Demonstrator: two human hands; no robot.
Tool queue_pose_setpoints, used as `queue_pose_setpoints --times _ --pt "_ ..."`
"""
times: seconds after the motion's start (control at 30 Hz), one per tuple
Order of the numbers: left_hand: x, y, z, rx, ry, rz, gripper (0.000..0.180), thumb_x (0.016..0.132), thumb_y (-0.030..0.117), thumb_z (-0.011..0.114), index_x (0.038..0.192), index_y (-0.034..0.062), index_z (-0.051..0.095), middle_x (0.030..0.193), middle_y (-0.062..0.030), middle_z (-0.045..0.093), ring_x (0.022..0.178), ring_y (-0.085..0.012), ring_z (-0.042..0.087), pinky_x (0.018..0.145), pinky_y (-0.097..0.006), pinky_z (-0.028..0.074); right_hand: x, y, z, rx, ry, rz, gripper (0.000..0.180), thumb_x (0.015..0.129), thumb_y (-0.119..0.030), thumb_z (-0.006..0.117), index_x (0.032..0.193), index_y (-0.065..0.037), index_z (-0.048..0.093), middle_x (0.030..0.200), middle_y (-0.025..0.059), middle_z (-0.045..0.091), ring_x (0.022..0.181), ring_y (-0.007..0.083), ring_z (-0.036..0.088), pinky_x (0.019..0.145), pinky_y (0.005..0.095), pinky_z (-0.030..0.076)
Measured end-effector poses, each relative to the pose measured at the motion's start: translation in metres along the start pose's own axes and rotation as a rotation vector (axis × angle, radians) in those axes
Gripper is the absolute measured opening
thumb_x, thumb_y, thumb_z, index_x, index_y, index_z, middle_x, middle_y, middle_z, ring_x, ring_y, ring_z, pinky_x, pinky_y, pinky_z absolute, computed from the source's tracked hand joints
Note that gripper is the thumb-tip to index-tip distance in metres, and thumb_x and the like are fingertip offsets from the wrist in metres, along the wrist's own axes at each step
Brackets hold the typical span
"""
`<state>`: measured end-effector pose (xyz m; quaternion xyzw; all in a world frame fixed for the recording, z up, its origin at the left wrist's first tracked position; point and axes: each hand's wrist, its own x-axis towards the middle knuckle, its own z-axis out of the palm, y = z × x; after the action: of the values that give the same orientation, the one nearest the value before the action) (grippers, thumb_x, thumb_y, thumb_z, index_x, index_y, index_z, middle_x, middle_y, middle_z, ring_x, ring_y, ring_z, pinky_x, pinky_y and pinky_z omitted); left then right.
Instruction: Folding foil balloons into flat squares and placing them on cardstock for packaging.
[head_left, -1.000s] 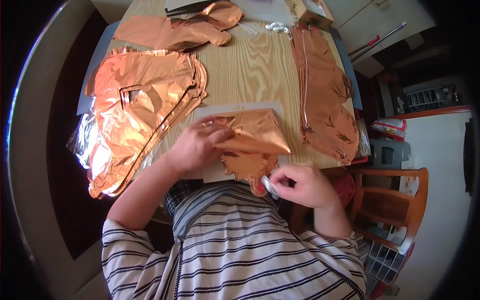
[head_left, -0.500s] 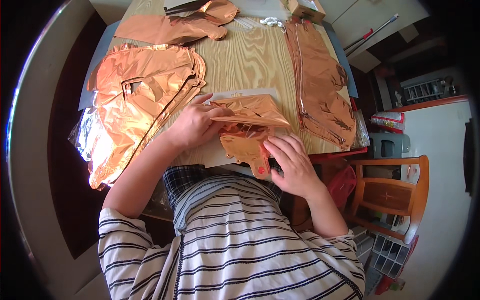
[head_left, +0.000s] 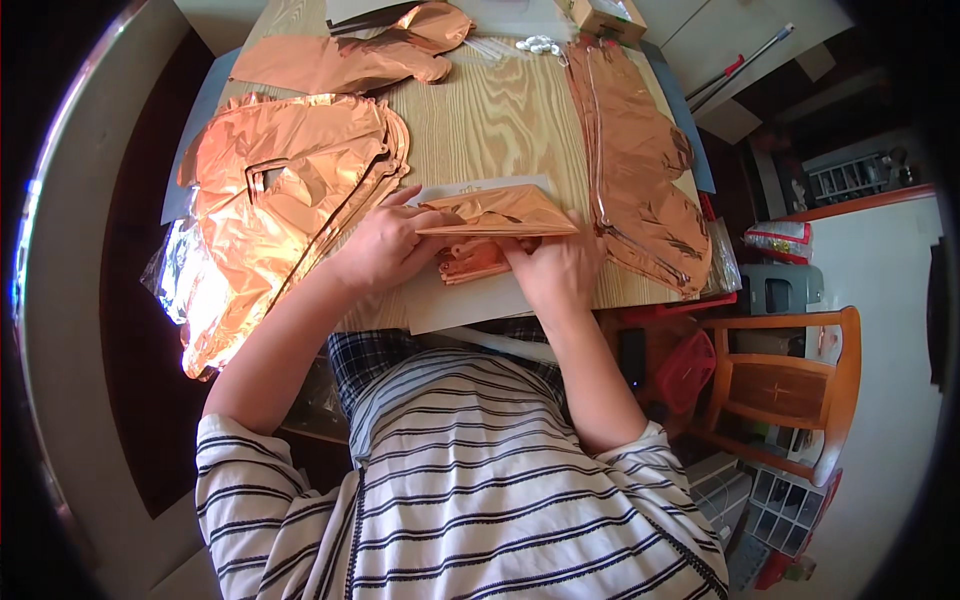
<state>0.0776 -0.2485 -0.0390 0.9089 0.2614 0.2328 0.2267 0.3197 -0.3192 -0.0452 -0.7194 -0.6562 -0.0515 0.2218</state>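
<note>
A folded copper-coloured foil balloon (head_left: 500,210) is at the near edge of the table, over a white sheet (head_left: 450,315). My left hand (head_left: 385,240) pinches its left end, fingers on top. At the right end, my right hand (head_left: 555,270) has its thumb in under the upper fold and its fingers around the far side, partly hidden. Below the upper fold, a shorter folded part of the foil shows between my hands.
Flat copper foil balloons lie in a stack (head_left: 225,150) on the left, another stack (head_left: 640,150) on the right, and more foil (head_left: 320,62) at the far left. White ribbon (head_left: 540,45), clear straws (head_left: 492,47) and a cardboard box (head_left: 608,20) sit at the back. A wooden chair (head_left: 770,385) stands right.
My right hand has moved up and inward, and the foil flap that hung toward me is now folded up under the upper layer. My left hand has kept its hold.
</note>
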Motion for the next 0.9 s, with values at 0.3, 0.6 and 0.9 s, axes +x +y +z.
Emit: queue_pose_setpoints --times 0.3,0.6,0.9 --pt "0.001 0.015 -0.002 0.24 -0.029 0.174 0.047 0.09 0.015 0.066 0.137 0.015 0.064 0.126 -0.0081 0.07 0.115 -0.0268 0.069 0.119 -0.06 0.033 -0.003 0.003 0.007 -0.028 0.026 0.09 0.077 0.079 -0.043 0.079 0.138 -0.005 0.046 0.136 0.0237 0.051 0.126 0.043 0.05 0.102 0.0582 0.037" --pt "-0.002 0.031 -0.001 0.431 -0.163 0.239 0.061 0.094 0.054 0.059 0.14 0.0139 0.06 0.132 -0.0167 0.06 0.123 -0.0325 0.061 0.12 -0.06 0.03 -0.006 0.086 -0.032 0.162 -0.093 -0.32 0.042 0.094 -0.006 0.059 0.136 -0.001 0.058 0.146 0.022 0.053 0.135 0.0399 0.05 0.112 0.0491 0.039" --pt "-0.006 0.03 0.001 0.406 -0.131 0.224 0.09 0.09 0.081 0.043 0.143 0.0093 0.057 0.128 -0.0196 0.058 0.127 -0.0396 0.055 0.12 -0.06 0.026 0.02 0.018 -0.015 0.209 -0.246 -0.474 0.062 0.102 -0.035 0.056 0.149 0.004 0.045 0.156 0.0244 0.042 0.146 0.0406 0.038 0.121 0.0533 0.025"
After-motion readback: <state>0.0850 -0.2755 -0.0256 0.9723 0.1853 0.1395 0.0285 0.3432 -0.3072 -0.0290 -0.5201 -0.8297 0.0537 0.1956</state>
